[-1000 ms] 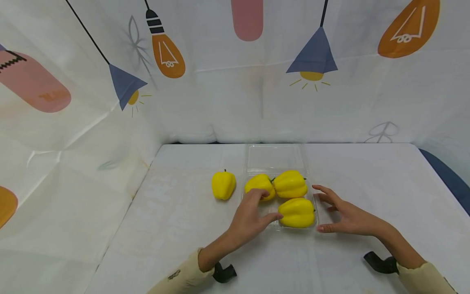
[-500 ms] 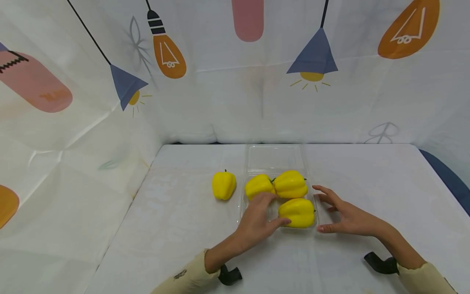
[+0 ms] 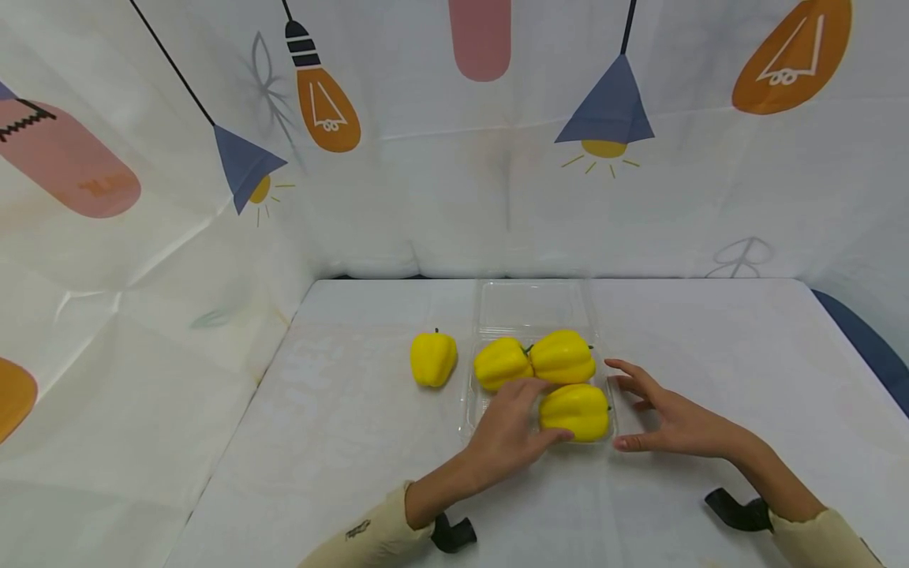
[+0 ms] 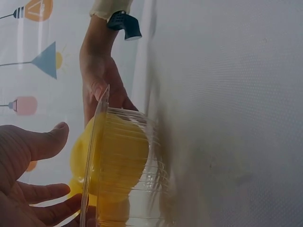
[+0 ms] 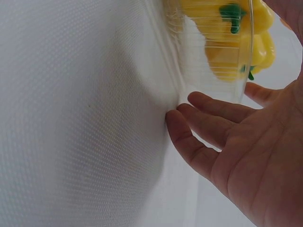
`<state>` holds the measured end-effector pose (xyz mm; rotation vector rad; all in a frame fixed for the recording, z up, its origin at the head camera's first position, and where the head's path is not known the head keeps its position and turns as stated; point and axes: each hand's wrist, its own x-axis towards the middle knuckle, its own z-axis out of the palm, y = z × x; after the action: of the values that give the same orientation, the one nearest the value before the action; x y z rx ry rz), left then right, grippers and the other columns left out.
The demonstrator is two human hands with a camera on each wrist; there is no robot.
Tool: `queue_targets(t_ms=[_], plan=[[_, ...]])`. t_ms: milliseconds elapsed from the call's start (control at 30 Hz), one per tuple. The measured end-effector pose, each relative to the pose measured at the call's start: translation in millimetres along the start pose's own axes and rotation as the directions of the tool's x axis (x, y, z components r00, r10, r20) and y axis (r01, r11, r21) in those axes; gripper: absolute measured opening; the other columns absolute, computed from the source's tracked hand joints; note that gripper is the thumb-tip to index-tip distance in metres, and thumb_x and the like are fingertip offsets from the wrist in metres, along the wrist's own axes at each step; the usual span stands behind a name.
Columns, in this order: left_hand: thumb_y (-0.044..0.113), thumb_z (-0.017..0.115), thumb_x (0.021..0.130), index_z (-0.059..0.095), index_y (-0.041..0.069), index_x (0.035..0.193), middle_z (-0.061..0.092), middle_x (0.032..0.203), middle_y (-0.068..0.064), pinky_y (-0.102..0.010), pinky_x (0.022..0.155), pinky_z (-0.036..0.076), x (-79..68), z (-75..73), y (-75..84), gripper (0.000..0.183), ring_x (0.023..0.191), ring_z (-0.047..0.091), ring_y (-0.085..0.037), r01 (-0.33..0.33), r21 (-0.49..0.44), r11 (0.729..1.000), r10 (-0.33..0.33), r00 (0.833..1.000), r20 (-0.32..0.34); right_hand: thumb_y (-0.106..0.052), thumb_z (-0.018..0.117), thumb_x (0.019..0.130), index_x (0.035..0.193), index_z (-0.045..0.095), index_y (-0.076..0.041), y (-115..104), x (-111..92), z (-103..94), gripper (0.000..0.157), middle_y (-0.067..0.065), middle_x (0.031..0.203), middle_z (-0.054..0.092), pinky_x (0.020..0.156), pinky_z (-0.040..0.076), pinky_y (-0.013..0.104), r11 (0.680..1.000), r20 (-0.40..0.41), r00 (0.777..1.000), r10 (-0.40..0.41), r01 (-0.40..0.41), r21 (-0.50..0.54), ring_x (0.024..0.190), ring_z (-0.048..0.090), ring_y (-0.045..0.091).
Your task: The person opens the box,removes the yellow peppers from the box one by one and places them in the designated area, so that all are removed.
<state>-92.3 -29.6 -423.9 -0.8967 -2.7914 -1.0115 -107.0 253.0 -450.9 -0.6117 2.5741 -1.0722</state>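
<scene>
A clear plastic container [image 3: 472,402] on the table holds three yellow bell peppers with green stems: a back left one [image 3: 502,361], a back right one [image 3: 563,355] and a front right one [image 3: 577,412]. My left hand [image 3: 507,430] hovers over the container's front left part, beside the front pepper. In the left wrist view, the thumb [image 4: 49,142] stands apart from that pepper [image 4: 120,158], fingers spread over the rim. My right hand [image 3: 671,418] stays beside the container's right wall, fingers loosely bent and holding nothing; the right wrist view shows its fingertips [image 5: 176,120] low by the table.
A fourth yellow bell pepper [image 3: 433,358] stands on the white table [image 3: 341,442], left of the container. The container's clear lid [image 3: 531,304] lies folded back towards the patterned curtain [image 3: 440,197] behind the table.
My left hand has moved right and slightly towards me, from the back left pepper to beside the front one. The right hand and the peppers stay in place.
</scene>
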Motion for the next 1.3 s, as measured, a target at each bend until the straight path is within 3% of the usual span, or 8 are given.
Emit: queue_targets(t_ms=[233,567,733,1033,1300], plan=[[0.046,0.070,0.080,0.048,0.014,0.130,0.052,0.127,0.006,-0.026,0.101,0.038,3.6,4.6,5.3,0.064,0.119,0.047,-0.010,-0.001,0.053,0.999,-0.001,0.999,0.036,-0.043,0.078,0.073,0.150,0.010,-0.026,0,0,0.0,0.105,0.014,0.143,0.039,0.090,0.048,0.038,1.000,0.001,1.000,-0.004,0.004,-0.025,0.125,0.046,0.032],[0.048,0.071,0.079,0.049,0.014,0.127,0.052,0.124,0.005,-0.021,0.098,0.038,7.0,9.3,11.3,0.063,0.113,0.047,-0.009,-0.031,0.095,0.995,0.028,0.999,0.027,-0.044,0.079,0.072,0.150,0.010,-0.025,-1,0,0.0,0.105,0.015,0.142,0.040,0.089,0.048,0.041,1.000,-0.005,1.000,0.000,0.000,-0.024,0.123,0.047,0.032],[0.050,0.070,0.079,0.048,0.015,0.127,0.052,0.123,0.005,-0.021,0.095,0.039,8.5,12.1,13.7,0.063,0.109,0.047,-0.010,-0.016,0.134,0.991,0.011,0.999,0.034,-0.043,0.079,0.072,0.150,0.010,-0.025,-1,-1,-0.2,0.105,0.016,0.142,0.040,0.088,0.048,0.047,1.000,-0.002,1.000,0.001,-0.001,-0.014,0.122,0.048,0.034],[0.053,0.070,0.077,0.046,0.015,0.127,0.052,0.121,0.004,-0.026,0.094,0.041,12.2,18.6,17.9,0.067,0.108,0.046,-0.014,0.016,0.222,0.975,-0.026,0.999,0.041,-0.041,0.079,0.073,0.150,0.011,-0.025,0,-1,0.3,0.104,0.015,0.142,0.040,0.088,0.048,0.041,1.000,-0.003,1.000,-0.017,0.017,-0.011,0.123,0.047,0.034],[0.055,0.068,0.078,0.045,0.015,0.129,0.052,0.122,0.003,-0.026,0.093,0.041,14.6,21.8,17.2,0.069,0.107,0.046,-0.013,0.044,0.241,0.970,-0.061,0.996,0.064,-0.041,0.079,0.073,0.150,0.010,-0.025,0,0,0.0,0.105,0.016,0.142,0.040,0.088,0.048,0.047,1.000,-0.001,1.000,-0.012,0.012,-0.004,0.123,0.047,0.034]])
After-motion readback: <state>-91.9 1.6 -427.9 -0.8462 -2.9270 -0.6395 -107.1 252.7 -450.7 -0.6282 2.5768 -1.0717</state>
